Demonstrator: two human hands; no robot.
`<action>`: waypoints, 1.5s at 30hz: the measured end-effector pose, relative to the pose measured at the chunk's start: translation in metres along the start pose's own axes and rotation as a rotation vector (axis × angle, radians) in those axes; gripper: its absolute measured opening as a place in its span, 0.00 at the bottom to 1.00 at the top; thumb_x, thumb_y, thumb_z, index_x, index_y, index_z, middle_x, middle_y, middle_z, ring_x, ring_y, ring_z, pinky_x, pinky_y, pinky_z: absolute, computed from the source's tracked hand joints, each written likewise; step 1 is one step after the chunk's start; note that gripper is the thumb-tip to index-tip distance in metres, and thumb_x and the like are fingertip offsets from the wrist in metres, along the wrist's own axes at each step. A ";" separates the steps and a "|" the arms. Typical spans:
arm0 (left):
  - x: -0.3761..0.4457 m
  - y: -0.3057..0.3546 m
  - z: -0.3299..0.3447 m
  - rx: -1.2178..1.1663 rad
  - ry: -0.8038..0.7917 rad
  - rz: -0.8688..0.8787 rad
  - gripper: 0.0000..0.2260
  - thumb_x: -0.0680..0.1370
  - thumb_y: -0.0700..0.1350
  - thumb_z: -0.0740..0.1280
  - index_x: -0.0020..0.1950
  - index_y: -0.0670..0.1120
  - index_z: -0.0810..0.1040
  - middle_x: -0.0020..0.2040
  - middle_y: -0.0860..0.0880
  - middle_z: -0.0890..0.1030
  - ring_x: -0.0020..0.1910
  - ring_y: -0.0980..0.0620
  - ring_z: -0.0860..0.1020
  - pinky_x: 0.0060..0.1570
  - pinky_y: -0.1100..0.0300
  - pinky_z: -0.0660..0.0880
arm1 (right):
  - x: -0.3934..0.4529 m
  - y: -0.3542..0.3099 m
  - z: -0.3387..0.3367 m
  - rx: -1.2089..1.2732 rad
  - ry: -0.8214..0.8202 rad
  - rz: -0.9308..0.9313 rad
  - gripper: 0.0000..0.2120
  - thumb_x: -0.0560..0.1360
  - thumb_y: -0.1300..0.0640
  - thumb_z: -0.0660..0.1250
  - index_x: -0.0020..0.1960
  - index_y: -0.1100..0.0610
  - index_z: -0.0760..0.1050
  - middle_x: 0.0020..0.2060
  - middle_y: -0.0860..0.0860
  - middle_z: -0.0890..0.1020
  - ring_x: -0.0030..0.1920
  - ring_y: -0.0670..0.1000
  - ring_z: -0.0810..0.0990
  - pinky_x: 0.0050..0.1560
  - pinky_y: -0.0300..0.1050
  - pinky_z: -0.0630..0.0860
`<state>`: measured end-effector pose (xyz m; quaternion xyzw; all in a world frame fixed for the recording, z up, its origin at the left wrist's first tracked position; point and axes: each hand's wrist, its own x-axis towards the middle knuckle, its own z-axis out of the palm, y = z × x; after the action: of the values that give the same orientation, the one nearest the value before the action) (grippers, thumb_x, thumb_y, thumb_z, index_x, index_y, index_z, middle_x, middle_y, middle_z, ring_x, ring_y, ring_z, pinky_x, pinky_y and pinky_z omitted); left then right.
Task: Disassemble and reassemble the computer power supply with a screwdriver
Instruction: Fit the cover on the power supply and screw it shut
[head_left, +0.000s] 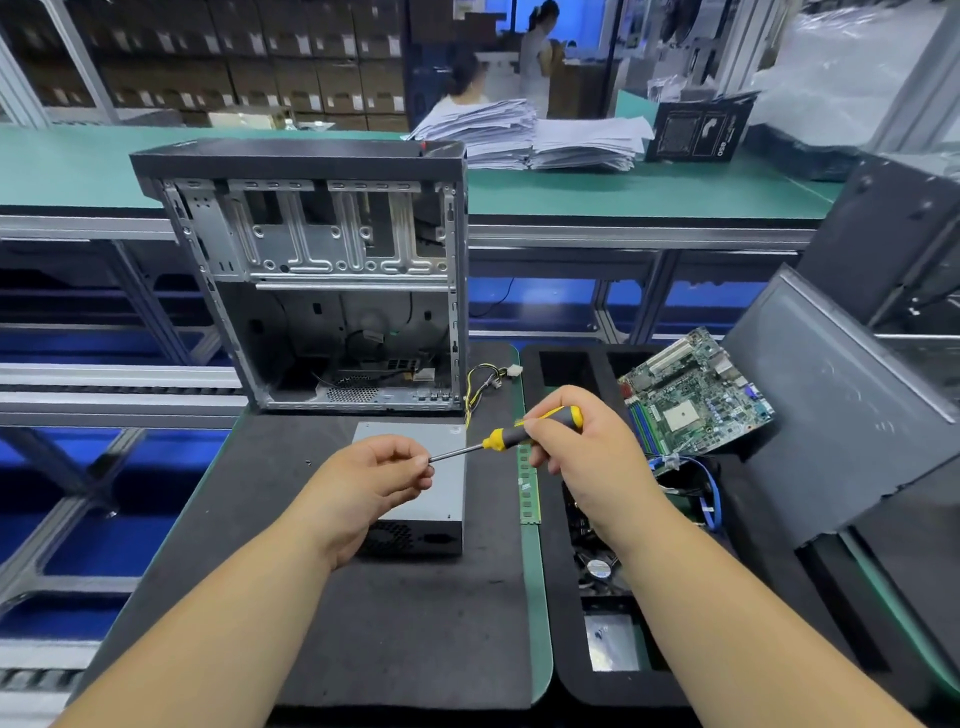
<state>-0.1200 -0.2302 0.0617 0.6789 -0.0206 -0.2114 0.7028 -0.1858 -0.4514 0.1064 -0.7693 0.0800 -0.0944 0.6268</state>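
A grey metal power supply (447, 493) lies flat on the black mat (260, 519), its yellow and black cables (480, 387) trailing toward the open computer case (322, 275) behind it. My right hand (576, 441) grips the yellow and black handle of a screwdriver (519, 434), held above the supply with the shaft pointing left. My left hand (374, 478) pinches at the shaft's tip, fingers curled; whether a screw sits between them is hidden.
A green RAM stick (529, 488) lies right of the supply. A black foam tray (571, 623) holds a motherboard (696, 400), a fan, blue cables and small screws (602, 634). A grey side panel (831, 415) leans at right. People stand by paper stacks (535, 135) on the far bench.
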 end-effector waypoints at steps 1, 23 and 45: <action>0.002 -0.001 -0.001 0.018 -0.027 0.011 0.04 0.79 0.41 0.69 0.50 0.43 0.83 0.45 0.48 0.85 0.47 0.53 0.84 0.49 0.63 0.79 | 0.001 0.001 0.001 -0.008 0.015 0.013 0.03 0.74 0.61 0.65 0.43 0.55 0.76 0.29 0.47 0.82 0.30 0.46 0.72 0.33 0.41 0.69; 0.050 -0.044 -0.017 0.959 -0.364 0.489 0.06 0.70 0.45 0.75 0.45 0.52 0.82 0.43 0.55 0.77 0.45 0.56 0.74 0.49 0.58 0.73 | 0.004 -0.012 0.056 -0.779 -0.054 0.082 0.04 0.70 0.52 0.65 0.40 0.49 0.71 0.35 0.48 0.81 0.31 0.49 0.72 0.31 0.42 0.68; 0.065 -0.047 -0.024 0.943 -0.437 0.508 0.10 0.68 0.49 0.75 0.39 0.61 0.76 0.43 0.57 0.78 0.45 0.59 0.75 0.49 0.58 0.74 | 0.037 -0.047 0.084 -1.626 -0.176 -0.029 0.25 0.81 0.37 0.52 0.34 0.54 0.67 0.30 0.49 0.70 0.29 0.51 0.69 0.28 0.40 0.60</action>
<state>-0.0659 -0.2278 -0.0026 0.8331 -0.4195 -0.1392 0.3324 -0.1295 -0.3712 0.1380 -0.9891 0.0640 0.0456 -0.1245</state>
